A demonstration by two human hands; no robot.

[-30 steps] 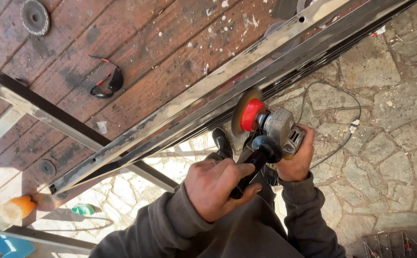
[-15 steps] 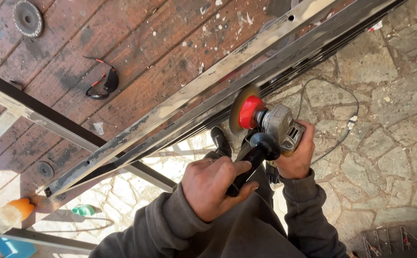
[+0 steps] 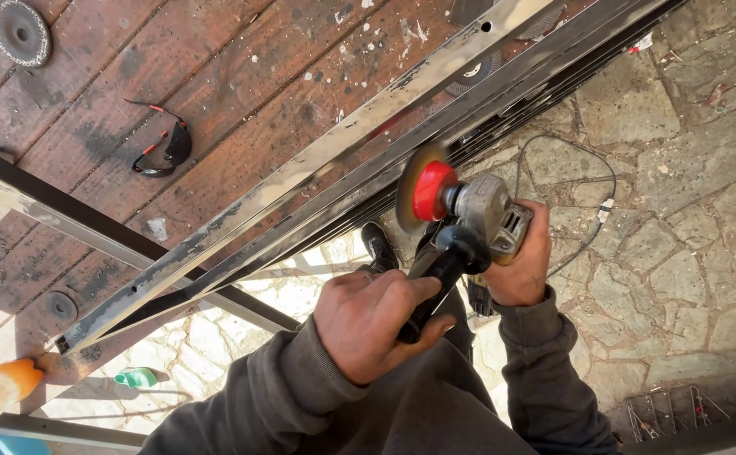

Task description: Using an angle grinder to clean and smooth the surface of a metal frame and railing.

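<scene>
Grinder position nearly unchanged since half a second ago; disc stays at the near edge of the metal bar (image 3: 317, 168). Left hand (image 3: 376, 324) closed around the black side handle (image 3: 444, 278); right hand (image 3: 524, 261) gripping the angle grinder (image 3: 478, 211) body. Safety glasses (image 3: 161, 147) lie on the wooden bench (image 3: 241, 76), well apart.

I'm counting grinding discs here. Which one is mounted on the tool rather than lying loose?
The disc by the red guard, on the angle grinder both hands hold; the dark disc lies loose on the boards, top left.
</scene>
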